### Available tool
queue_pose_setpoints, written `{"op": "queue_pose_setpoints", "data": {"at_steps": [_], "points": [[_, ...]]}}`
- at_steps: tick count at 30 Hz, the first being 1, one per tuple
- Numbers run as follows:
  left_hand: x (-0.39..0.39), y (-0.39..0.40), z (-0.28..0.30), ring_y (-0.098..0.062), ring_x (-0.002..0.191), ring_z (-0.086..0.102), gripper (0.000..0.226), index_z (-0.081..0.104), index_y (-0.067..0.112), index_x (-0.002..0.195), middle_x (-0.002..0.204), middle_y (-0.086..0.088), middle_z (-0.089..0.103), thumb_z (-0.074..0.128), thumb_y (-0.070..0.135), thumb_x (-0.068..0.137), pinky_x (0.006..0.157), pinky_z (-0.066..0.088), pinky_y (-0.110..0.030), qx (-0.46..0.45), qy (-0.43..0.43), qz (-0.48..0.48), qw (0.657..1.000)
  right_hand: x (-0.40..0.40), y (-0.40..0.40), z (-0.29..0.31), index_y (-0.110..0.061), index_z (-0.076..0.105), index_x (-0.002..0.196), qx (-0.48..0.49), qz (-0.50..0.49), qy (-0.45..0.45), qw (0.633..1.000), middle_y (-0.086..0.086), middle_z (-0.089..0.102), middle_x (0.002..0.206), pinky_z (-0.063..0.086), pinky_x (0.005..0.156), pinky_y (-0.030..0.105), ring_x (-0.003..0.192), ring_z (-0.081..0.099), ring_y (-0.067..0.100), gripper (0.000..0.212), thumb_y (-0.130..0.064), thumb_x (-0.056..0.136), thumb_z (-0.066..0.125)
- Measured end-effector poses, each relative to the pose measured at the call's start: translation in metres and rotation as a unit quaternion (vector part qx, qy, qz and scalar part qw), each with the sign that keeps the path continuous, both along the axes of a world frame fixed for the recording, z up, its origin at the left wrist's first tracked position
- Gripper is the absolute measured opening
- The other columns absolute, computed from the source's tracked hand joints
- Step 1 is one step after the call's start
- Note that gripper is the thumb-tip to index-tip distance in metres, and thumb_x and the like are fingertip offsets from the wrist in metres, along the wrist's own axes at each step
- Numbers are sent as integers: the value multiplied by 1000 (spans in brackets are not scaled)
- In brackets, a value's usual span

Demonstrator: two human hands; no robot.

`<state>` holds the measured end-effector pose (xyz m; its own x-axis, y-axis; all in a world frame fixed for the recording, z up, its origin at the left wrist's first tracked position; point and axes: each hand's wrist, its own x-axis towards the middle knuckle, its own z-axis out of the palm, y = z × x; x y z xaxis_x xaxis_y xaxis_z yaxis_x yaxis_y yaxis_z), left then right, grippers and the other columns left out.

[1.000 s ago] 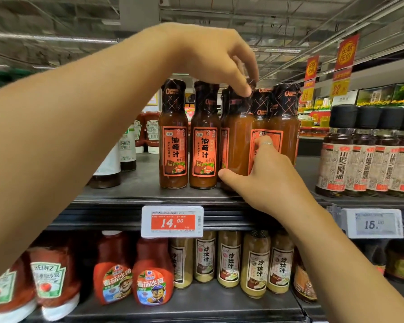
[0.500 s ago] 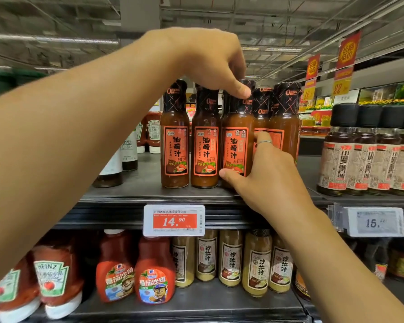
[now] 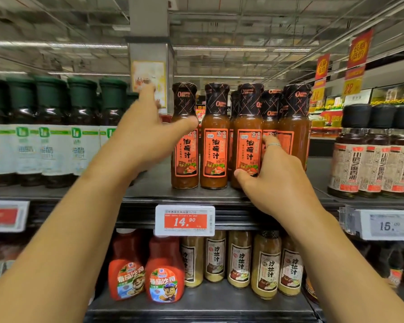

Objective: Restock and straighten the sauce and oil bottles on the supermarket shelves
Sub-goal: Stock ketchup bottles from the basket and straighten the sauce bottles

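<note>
- Right hand [image 3: 274, 180] grips the third orange sauce bottle [image 3: 247, 141] at the shelf's front edge [image 3: 140, 194] — probably squaring its label forward.
- Left hand [image 3: 149, 141] hangs open, empty, just beside the row's first bottle [image 3: 184, 136].

Bright overhead light; left side blurred, edges warped.

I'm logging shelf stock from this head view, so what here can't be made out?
- Back-row orange sauce bottles: mostly hidden by the front row and the right hand; count unclear.
- Left hand: motion-blurred; fingertip contact unclear.
- Red price tag: cut by the left edge, blurred.
- Grey price tag: blurred after "15."
- Small print on the 14.90 tag: too small.
</note>
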<state>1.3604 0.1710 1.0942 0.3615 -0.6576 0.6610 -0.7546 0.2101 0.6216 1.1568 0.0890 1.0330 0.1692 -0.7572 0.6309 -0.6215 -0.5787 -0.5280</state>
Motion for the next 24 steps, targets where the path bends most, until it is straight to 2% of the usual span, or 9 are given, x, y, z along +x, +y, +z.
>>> {"op": "queue_pose_setpoints", "data": {"at_steps": [3, 5, 11, 13, 15, 17, 18, 21, 24], "points": [[-1, -3, -22, -12, 112, 65, 68, 44, 35, 136, 119, 14, 65, 80, 48, 80, 95, 55, -47, 74, 97, -75, 990, 0, -1, 0, -26, 41, 138, 2, 0, 3, 1000, -3, 68, 119, 42, 77, 26, 109, 67, 23, 63, -38, 87, 76], [-2, -7, -29, -11, 107, 69, 63, 50, 34, 133, 112, 14, 70, 83, 39, 79, 93, 56, -45, 105, 122, -112, 981, 0, -2, 1, -26, 42, 137, 2, 1, 7, 1000, -3, 67, 120, 42, 77, 26, 109, 67, 23, 62, -38, 87, 76], [-2, -13, -33, -14, 111, 68, 63, 53, 34, 133, 117, 12, 70, 85, 30, 79, 99, 53, -51, 119, 102, -107, 982, 3, -3, 2, -26, 40, 140, 4, 16, 8, 1000, -3, 64, 122, 40, 72, 21, 95, 59, 14, 64, -36, 88, 76], [-1, -15, -35, -15, 109, 69, 61, 53, 34, 130, 116, 13, 70, 85, 32, 78, 98, 54, -51, 117, 89, -99, 984, 2, -2, 2, -26, 40, 140, -3, 18, 9, 1000, -4, 65, 120, 40, 72, 21, 99, 63, 15, 63, -36, 89, 75], [0, -16, -36, -14, 106, 70, 60, 54, 36, 128, 114, 15, 71, 86, 34, 78, 96, 55, -50, 116, 80, -102, 985, -1, 1, 1, -26, 42, 138, -19, 14, 14, 1000, -7, 67, 113, 41, 70, 16, 98, 67, 12, 59, -38, 89, 74], [0, -18, -37, -10, 106, 68, 59, 54, 37, 128, 113, 17, 70, 86, 35, 78, 96, 54, -47, 115, 63, -98, 987, -11, 5, 3, -30, 47, 133, -49, 1, 0, 999, -18, 64, 96, 38, 56, 4, 80, 66, -1, 53, -39, 88, 74], [0, -19, -38, -7, 107, 67, 58, 54, 37, 127, 112, 18, 70, 85, 35, 79, 97, 53, -44, 113, 47, -90, 988, -18, 6, 6, -32, 50, 128, -72, -9, -18, 997, -20, 62, 87, 39, 49, 4, 73, 64, -4, 48, -39, 87, 74], [-2, -21, -40, -4, 108, 64, 52, 55, 38, 126, 112, 20, 69, 82, 31, 82, 99, 50, -41, 110, 10, -73, 991, -40, 2, 11, -29, 54, 114, -143, -64, -76, 985, -15, 61, 86, 46, 61, 14, 75, 61, 3, 37, -37, 84, 73], [-4, -20, -43, -6, 110, 64, 53, 53, 40, 129, 116, 19, 68, 80, 26, 85, 103, 49, -46, 110, 3, -70, 991, -51, -7, 7, -24, 47, 128, -132, -125, -71, 981, -2, 52, 108, 39, 70, 16, 95, 49, 15, 60, -44, 81, 77]]}}
